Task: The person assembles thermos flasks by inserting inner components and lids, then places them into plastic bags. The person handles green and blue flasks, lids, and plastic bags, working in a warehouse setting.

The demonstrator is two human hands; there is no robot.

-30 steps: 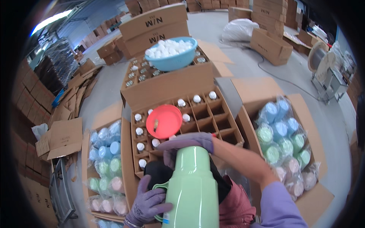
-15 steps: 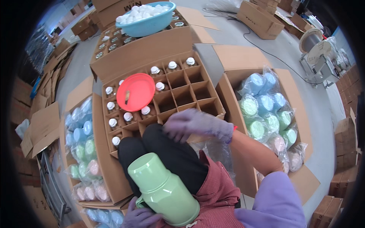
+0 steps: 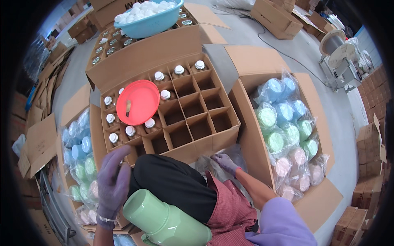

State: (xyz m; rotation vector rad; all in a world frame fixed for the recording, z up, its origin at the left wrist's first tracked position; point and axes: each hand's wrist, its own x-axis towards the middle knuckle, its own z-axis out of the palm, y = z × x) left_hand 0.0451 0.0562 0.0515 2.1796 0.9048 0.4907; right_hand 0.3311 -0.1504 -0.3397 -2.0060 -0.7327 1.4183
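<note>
A pale green vacuum flask (image 3: 174,223) lies tilted across my lap, touched by neither hand. My left hand (image 3: 111,184) is raised beside my knee at the near left corner of the divided carton (image 3: 193,149). Its fingers are bent and slightly blurred, with a small white bit showing between them; what they hold is mostly hidden. Low between the carton and the right-hand box, my right hand (image 3: 225,162) has its fingers closed at crumpled clear plastic (image 3: 236,153). White-capped bottles (image 3: 165,94) stand in some carton cells, and a red plate (image 3: 139,98) with a small brush (image 3: 128,108) rests on them.
Open boxes of bagged blue, green and pink flasks stand at my right (image 3: 291,133) and left (image 3: 86,151). Beyond the carton, a blue basin (image 3: 150,26) of white caps sits on another box of bottles. A cable (image 3: 283,57) crosses the floor.
My left hand has left the flask's handle and risen to the carton's near left corner. My right hand has moved from over my knee down to the plastic at the right.
</note>
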